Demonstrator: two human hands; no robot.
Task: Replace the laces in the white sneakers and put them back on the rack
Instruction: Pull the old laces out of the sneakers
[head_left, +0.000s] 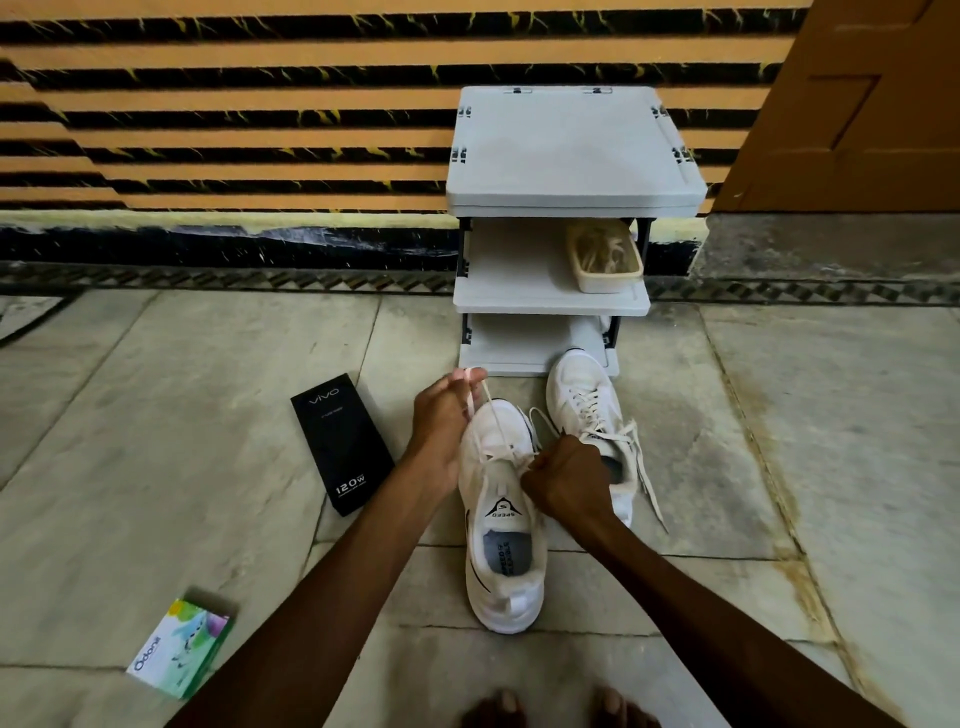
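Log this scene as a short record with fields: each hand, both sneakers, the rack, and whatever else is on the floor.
rack: white; tub of what look like laces on the middle shelf
near sneaker: on the floor, partly laced
far sneaker: on the floor by the rack's base, laced, ends loose
left hand: pinches the end of the lace, raised over the near sneaker's toe
right hand: fist gripping the lace beside the tongue
other: black box and green box, floor left

Dim, soft indoor light, faint shadows on the floor (156, 467), wide-angle bending at edges, slightly blurred corners
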